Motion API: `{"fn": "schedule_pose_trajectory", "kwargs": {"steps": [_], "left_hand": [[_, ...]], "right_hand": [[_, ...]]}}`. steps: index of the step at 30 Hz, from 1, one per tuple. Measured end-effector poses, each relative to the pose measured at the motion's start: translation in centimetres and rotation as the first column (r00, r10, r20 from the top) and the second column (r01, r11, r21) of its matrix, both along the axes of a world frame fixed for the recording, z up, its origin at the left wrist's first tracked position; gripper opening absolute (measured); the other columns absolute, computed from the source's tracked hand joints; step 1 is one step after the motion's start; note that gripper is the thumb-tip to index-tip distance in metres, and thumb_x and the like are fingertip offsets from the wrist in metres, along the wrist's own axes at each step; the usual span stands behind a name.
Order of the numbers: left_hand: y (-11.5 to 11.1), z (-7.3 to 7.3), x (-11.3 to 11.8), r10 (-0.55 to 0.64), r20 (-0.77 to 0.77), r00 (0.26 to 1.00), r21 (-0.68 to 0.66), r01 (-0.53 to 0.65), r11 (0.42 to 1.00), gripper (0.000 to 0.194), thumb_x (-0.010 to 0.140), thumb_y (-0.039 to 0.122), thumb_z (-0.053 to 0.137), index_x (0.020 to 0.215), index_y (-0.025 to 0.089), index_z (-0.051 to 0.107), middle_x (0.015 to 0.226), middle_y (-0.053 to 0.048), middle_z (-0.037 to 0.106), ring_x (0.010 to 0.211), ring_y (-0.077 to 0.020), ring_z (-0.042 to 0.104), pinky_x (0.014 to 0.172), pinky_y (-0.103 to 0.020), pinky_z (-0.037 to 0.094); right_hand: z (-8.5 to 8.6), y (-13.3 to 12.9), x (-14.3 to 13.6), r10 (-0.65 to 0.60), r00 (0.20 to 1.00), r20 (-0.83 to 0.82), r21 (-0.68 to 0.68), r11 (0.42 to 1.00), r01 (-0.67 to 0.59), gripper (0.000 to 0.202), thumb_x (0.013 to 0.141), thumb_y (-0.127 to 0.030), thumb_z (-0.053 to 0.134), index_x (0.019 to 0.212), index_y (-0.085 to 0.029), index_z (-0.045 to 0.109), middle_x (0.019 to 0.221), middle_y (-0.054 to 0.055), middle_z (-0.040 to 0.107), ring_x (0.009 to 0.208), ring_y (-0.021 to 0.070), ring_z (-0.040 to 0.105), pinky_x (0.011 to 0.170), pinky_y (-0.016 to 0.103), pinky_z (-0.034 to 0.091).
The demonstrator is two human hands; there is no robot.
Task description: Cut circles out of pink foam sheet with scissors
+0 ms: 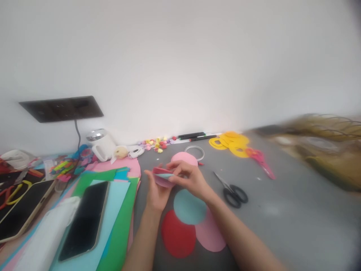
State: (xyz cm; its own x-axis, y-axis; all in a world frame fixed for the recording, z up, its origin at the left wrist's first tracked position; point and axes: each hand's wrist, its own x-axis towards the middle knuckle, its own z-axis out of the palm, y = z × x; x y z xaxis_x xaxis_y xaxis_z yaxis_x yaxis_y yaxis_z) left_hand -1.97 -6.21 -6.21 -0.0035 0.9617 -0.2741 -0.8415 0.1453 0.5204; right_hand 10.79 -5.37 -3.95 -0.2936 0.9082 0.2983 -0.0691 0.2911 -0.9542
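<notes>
Folded paper pieces in pink, red and light blue are held between my two hands above the grey table. My left hand cups them from below and the left, its thumb raised beside them. From the right, my right hand pinches the light blue edge with thumb and fingers. Beneath my hands lie a light blue paper circle, a red circle and a pink circle, overlapping. Another pink circle is just behind my right hand.
Black-handled scissors lie right of my right forearm. Farther back are pink scissors, yellow paper rings, a bangle-like ring and pens. Coloured sheets, a phone and a white mug stand left.
</notes>
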Motion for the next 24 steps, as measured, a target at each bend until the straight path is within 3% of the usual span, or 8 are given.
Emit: {"fn": "schedule_pose_trajectory", "kwargs": {"steps": [4,9,12,14,16,21,23,24], "left_hand": [[0.1,-0.2,-0.1,0.042,-0.031,0.999,-0.051,-0.043,0.998,0.055,0.080,0.059,0.048,0.113,0.017,0.057,0.091,-0.009,0.068,0.083,-0.0208,0.065,0.073,-0.031,0.052],[0.1,0.2,-0.2,0.028,-0.048,0.998,-0.100,-0.033,0.994,0.044,0.085,0.054,0.045,0.106,0.017,0.055,0.090,-0.010,0.068,0.082,-0.0223,0.067,0.074,-0.036,0.053],[0.0,0.4,-0.2,0.014,-0.063,0.998,-0.101,-0.021,0.995,0.046,0.082,0.054,0.051,0.109,0.017,0.052,0.092,-0.012,0.068,0.087,-0.0256,0.067,0.077,-0.040,0.053],[0.0,0.4,-0.2,0.030,-0.064,0.998,-0.100,-0.036,0.994,0.047,0.081,0.054,0.053,0.112,0.018,0.051,0.091,-0.011,0.067,0.090,-0.0270,0.067,0.080,-0.043,0.052],[0.1,0.4,-0.2,0.067,-0.063,0.996,-0.095,-0.073,0.993,0.046,0.081,0.052,0.052,0.113,0.018,0.050,0.089,-0.010,0.067,0.091,-0.0280,0.067,0.081,-0.045,0.052],[0.2,0.5,-0.3,0.096,-0.090,0.991,-0.084,-0.103,0.991,0.043,0.083,0.049,0.051,0.112,0.017,0.050,0.087,-0.011,0.067,0.087,-0.0283,0.067,0.080,-0.046,0.052],[0.2,0.5,-0.3,0.095,-0.090,0.991,-0.074,-0.102,0.992,0.043,0.083,0.048,0.051,0.111,0.016,0.050,0.088,-0.012,0.066,0.088,-0.0293,0.067,0.081,-0.048,0.052],[0.1,0.4,-0.2,0.094,-0.089,0.992,-0.061,-0.100,0.993,0.043,0.083,0.048,0.051,0.111,0.016,0.049,0.088,-0.012,0.066,0.088,-0.0302,0.067,0.081,-0.049,0.051]], "right_hand": [[0.4,0.0,0.4,0.056,0.986,-0.156,-0.084,0.994,-0.069,0.026,0.075,-0.039,0.069,0.064,-0.018,0.058,0.093,0.005,0.067,0.087,0.0183,0.063,0.076,0.030,0.050],[0.5,0.6,2.2,-0.032,0.944,-0.327,-0.279,0.958,-0.064,0.029,0.068,-0.046,0.073,0.074,-0.019,0.062,0.059,-0.003,0.059,0.048,0.0085,0.051,0.047,0.021,0.042],[0.6,0.8,3.2,0.207,0.969,-0.135,-0.242,0.941,-0.235,0.025,0.065,-0.038,0.076,0.076,-0.017,0.068,0.059,-0.003,0.061,0.050,0.0089,0.053,0.048,0.021,0.043],[0.6,0.8,3.4,0.386,0.921,0.055,-0.189,0.909,-0.370,0.021,0.063,-0.033,0.077,0.073,-0.016,0.069,0.067,0.000,0.065,0.060,0.0121,0.058,0.059,0.025,0.049],[0.3,0.8,3.2,0.439,0.873,0.214,-0.151,0.897,-0.415,0.017,0.063,-0.029,0.076,0.073,-0.016,0.070,0.074,0.001,0.068,0.068,0.0149,0.060,0.068,0.029,0.050],[-0.8,1.0,2.3,0.226,0.909,0.351,-0.081,0.974,-0.211,0.010,0.068,-0.026,0.070,0.074,-0.018,0.070,0.077,0.002,0.070,0.071,0.0173,0.062,0.068,0.030,0.050],[-1.4,1.4,2.2,-0.088,0.901,0.424,0.029,0.996,0.084,0.008,0.073,-0.024,0.064,0.077,-0.019,0.069,0.081,0.004,0.070,0.077,0.0201,0.062,0.071,0.034,0.050],[-1.8,1.7,2.3,-0.293,0.835,0.466,0.121,0.956,0.268,0.010,0.074,-0.023,0.061,0.081,-0.020,0.069,0.085,0.006,0.069,0.080,0.0224,0.062,0.072,0.037,0.050]]}}
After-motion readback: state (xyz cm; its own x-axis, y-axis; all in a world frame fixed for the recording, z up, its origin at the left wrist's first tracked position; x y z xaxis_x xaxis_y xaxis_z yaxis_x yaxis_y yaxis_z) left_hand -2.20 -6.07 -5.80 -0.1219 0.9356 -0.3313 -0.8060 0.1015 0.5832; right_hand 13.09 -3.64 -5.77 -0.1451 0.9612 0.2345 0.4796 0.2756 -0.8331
